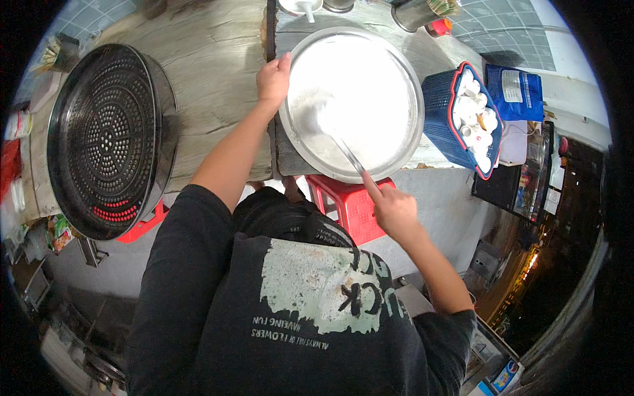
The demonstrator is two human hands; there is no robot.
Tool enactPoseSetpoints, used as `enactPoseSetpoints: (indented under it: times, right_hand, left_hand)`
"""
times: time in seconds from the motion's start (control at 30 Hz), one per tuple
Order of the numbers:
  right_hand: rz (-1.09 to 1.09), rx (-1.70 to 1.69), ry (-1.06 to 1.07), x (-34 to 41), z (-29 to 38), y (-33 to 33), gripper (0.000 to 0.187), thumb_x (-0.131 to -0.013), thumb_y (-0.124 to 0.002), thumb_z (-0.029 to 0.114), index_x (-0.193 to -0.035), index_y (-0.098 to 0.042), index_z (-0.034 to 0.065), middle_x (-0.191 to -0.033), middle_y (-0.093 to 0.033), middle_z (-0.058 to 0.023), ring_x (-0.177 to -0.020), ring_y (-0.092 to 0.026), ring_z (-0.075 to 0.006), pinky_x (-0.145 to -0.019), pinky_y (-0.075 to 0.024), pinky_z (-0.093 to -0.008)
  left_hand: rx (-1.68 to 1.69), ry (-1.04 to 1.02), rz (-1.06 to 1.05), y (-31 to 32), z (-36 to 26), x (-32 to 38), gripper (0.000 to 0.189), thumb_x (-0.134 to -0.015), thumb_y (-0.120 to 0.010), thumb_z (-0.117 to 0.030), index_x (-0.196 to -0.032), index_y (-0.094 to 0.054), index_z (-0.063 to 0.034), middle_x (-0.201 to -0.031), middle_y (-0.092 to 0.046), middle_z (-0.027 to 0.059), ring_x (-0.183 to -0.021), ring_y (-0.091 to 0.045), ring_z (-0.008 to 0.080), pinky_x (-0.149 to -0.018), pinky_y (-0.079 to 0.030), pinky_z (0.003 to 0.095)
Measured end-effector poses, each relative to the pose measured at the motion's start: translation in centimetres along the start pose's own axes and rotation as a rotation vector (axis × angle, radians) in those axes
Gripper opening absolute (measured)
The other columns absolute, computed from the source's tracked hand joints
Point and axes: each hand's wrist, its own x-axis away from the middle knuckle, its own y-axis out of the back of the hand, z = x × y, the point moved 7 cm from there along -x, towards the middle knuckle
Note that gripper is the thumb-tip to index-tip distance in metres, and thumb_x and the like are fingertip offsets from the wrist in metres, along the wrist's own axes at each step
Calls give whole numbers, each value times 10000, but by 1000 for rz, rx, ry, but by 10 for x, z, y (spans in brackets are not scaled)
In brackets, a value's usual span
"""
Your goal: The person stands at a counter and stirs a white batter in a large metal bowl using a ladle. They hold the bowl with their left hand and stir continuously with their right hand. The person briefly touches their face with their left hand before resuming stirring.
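Observation:
A wide round metal basin [287, 123] stands on the grey wood-patterned table near its front edge. Its inside looks bright white, so overexposed that I cannot tell powder from liquid. My left hand [274, 81] grips the basin's rim on the upper left, thumb on top. In my right hand [395, 209] is the handle of a long metal ladle [349, 154], held below the basin's near rim. The ladle's head lies in the white contents left of centre and is blurred.
A black perforated steamer tray [106, 138] is at the left. Beside the basin at right stands a blue plastic basket [441, 109] holding white eggshells [473, 106], with a blue packet [527, 94] beyond. Under the table edge is a red plastic stool [354, 210]. A stick holder [413, 17] stands behind.

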Motion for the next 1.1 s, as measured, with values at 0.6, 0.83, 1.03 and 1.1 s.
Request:
enactPoseSetpoints:
  times: [0.6,0.83,1.03,1.1]
  right_hand:
    - [-141,313,252,-105,-121,51,625,-748,-522,51,-1350,-456,206,-610,-512,-33,-549,-588,-183,-475,-488,-335]
    - [-126,281,41,-97,-186,36,691,-718,-541,28,-1368,-423,234,-646,-569,-81,-543,-597,-256,-492,-509,-368]
    - [-72,-7,-301,-11,-188,5,678,-685,-579,52,-1342,-439,143,-704,-628,-197,-630,-628,-350,-582,-508,-448]
    - [-86,-116,-337,12,-161,6,650,-705,-564,56,-1338,-416,64,-747,-629,-233,-665,-622,-394,-605,-504,-465]
  left_hand:
    - [-55,-73,-30,2,-2,0,521,-901,-495,-448,-695,-590,21,-642,-570,213,-606,-550,373,-594,-422,431]
    - [-72,-121,-42,4,-8,2,505,-907,-490,-434,-723,-607,22,-679,-578,234,-645,-559,403,-605,-423,444]
    - [-22,-65,2,1,-8,2,503,-904,-503,-439,-709,-606,13,-661,-573,228,-613,-555,379,-597,-425,432]
    - [-18,-57,-1,2,-6,2,503,-902,-507,-443,-700,-605,8,-658,-574,224,-612,-558,373,-598,-426,432]
